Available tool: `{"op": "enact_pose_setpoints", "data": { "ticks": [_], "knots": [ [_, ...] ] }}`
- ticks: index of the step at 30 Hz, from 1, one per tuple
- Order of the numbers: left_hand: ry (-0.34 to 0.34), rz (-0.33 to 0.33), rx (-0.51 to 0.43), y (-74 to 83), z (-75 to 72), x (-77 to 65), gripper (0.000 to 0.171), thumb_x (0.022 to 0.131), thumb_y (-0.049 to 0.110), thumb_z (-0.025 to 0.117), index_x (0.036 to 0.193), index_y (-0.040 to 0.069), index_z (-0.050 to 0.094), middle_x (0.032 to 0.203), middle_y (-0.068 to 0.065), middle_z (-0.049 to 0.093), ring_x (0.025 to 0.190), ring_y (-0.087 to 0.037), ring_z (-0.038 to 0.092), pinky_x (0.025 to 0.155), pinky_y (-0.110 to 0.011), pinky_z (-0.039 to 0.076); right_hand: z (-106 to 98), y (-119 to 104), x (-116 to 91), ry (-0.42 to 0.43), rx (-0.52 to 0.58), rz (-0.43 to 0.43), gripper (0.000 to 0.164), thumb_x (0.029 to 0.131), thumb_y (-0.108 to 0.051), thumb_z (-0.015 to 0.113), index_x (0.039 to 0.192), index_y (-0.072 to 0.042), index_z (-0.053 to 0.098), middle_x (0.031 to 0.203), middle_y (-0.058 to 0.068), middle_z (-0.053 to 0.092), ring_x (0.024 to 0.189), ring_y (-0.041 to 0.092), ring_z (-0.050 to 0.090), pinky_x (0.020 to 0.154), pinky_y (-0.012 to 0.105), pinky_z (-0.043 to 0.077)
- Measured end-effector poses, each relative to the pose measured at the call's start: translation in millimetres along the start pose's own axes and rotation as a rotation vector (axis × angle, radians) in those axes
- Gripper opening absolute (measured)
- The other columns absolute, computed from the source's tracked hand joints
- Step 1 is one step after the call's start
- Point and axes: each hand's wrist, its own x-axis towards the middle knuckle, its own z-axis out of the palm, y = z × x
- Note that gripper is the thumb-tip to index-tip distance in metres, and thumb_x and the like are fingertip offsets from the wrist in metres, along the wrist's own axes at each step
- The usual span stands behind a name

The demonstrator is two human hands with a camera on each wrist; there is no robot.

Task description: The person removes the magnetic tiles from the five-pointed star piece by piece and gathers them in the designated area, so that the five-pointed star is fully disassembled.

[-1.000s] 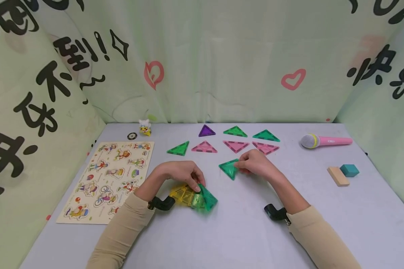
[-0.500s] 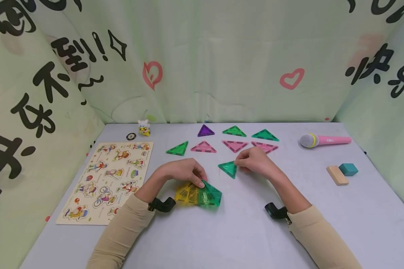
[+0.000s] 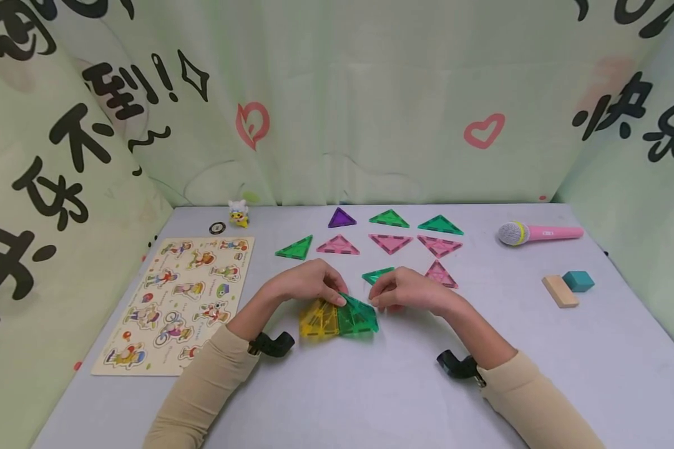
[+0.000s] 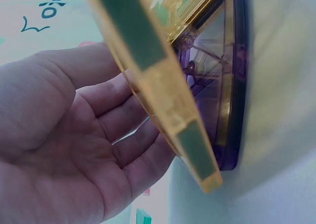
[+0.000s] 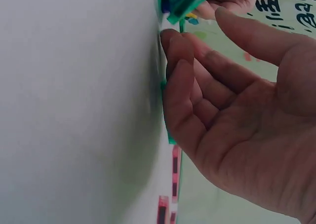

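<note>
My left hand (image 3: 309, 280) pinches the top of a small build of see-through magnetic tiles. Its left side is yellow (image 3: 318, 319) and its right side green (image 3: 359, 319); in the left wrist view a purple tile (image 4: 215, 85) shows too. My right hand (image 3: 404, 290) is just right of the build, fingertips near the green side. Its thumb stands apart from the bent fingers in the right wrist view, with nothing between them. Behind that hand lies a loose green triangle tile (image 3: 375, 274), partly covered, and a pink triangle tile (image 3: 440, 275) lies to its right.
Farther back lie triangle tiles: a purple one (image 3: 342, 217), several green and several pink (image 3: 390, 243). A picture board (image 3: 180, 299) lies left, with a small figurine (image 3: 238, 213) behind. On the right are a pink toy microphone (image 3: 545, 233), a wooden block (image 3: 560, 291) and a teal block (image 3: 578, 281).
My right hand has left the loose green triangle and come down-left to the build, uncovering a pink triangle. My left hand has shifted the build slightly right and turned it.
</note>
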Motion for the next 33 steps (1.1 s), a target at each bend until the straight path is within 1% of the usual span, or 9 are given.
{"op": "enact_pose_setpoints", "data": {
  "ticks": [3, 5, 8, 16, 21, 26, 29, 33],
  "knots": [
    [0.013, 0.006, -0.009, 0.1, 0.2, 0.2, 0.011, 0.089, 0.027, 0.075, 0.095, 0.018, 0.076, 0.092, 0.005, 0.073, 0.083, -0.011, 0.058, 0.076, -0.026, 0.047, 5, 2, 2, -0.049, 0.058, 0.010, 0.027, 0.092, -0.026, 0.068, 0.110, -0.006, 0.072, 0.082, 0.009, 0.071, 0.072, 0.019, 0.064, 0.071, 0.032, 0.055],
    [0.023, 0.011, -0.012, 0.4, 0.4, 0.4, 0.010, 0.089, 0.027, 0.075, 0.094, 0.018, 0.076, 0.091, 0.005, 0.073, 0.083, -0.011, 0.058, 0.075, -0.026, 0.047, 6, 3, 2, -0.067, 0.105, 0.017, 0.029, 0.093, -0.026, 0.068, 0.114, -0.005, 0.070, 0.081, 0.009, 0.072, 0.071, 0.020, 0.067, 0.070, 0.033, 0.057],
    [0.033, 0.016, -0.013, 1.4, 0.8, 0.3, 0.010, 0.088, 0.027, 0.076, 0.093, 0.018, 0.076, 0.090, 0.005, 0.072, 0.083, -0.011, 0.057, 0.075, -0.026, 0.046, 8, 5, 2, -0.077, 0.163, 0.024, 0.032, 0.093, -0.026, 0.068, 0.115, -0.004, 0.069, 0.079, 0.010, 0.072, 0.070, 0.020, 0.069, 0.069, 0.033, 0.058],
    [0.073, -0.001, -0.017, 7.1, 1.5, -2.3, 0.011, 0.086, 0.027, 0.078, 0.092, 0.019, 0.076, 0.088, 0.005, 0.073, 0.084, -0.012, 0.059, 0.076, -0.026, 0.048, 7, 7, 3, -0.082, 0.264, 0.037, 0.037, 0.094, -0.024, 0.068, 0.119, 0.003, 0.065, 0.077, 0.010, 0.070, 0.067, 0.018, 0.070, 0.066, 0.031, 0.058],
    [0.097, -0.013, -0.016, 8.9, 0.7, -3.8, 0.013, 0.085, 0.027, 0.079, 0.094, 0.018, 0.075, 0.089, 0.005, 0.073, 0.083, -0.013, 0.061, 0.078, -0.026, 0.050, 8, 7, 4, -0.049, 0.313, 0.044, 0.035, 0.092, -0.021, 0.070, 0.117, 0.003, 0.064, 0.073, 0.008, 0.069, 0.065, 0.017, 0.067, 0.064, 0.029, 0.057],
    [0.106, -0.024, -0.015, 12.0, 0.1, -5.0, 0.014, 0.085, 0.026, 0.080, 0.095, 0.018, 0.075, 0.090, 0.004, 0.072, 0.083, -0.014, 0.061, 0.077, -0.027, 0.050, 7, 9, 6, -0.025, 0.347, 0.038, 0.031, 0.092, -0.017, 0.069, 0.114, 0.004, 0.063, 0.071, 0.005, 0.067, 0.063, 0.016, 0.064, 0.064, 0.028, 0.056],
    [0.112, -0.033, -0.012, 13.3, 0.3, -5.6, 0.014, 0.085, 0.026, 0.080, 0.095, 0.018, 0.075, 0.090, 0.004, 0.073, 0.082, -0.014, 0.060, 0.076, -0.027, 0.049, 6, 10, 6, -0.009, 0.369, 0.026, 0.031, 0.092, -0.016, 0.069, 0.114, 0.006, 0.062, 0.072, 0.002, 0.063, 0.065, 0.015, 0.063, 0.066, 0.028, 0.056],
    [0.124, -0.041, -0.011, 13.6, 1.7, -5.0, 0.014, 0.085, 0.025, 0.080, 0.095, 0.017, 0.075, 0.089, 0.004, 0.073, 0.081, -0.014, 0.060, 0.075, -0.026, 0.049, 4, 12, 8, 0.017, 0.392, -0.009, 0.029, 0.093, -0.012, 0.067, 0.112, 0.008, 0.060, 0.075, -0.001, 0.060, 0.070, 0.013, 0.060, 0.072, 0.027, 0.056]
  ]
}}
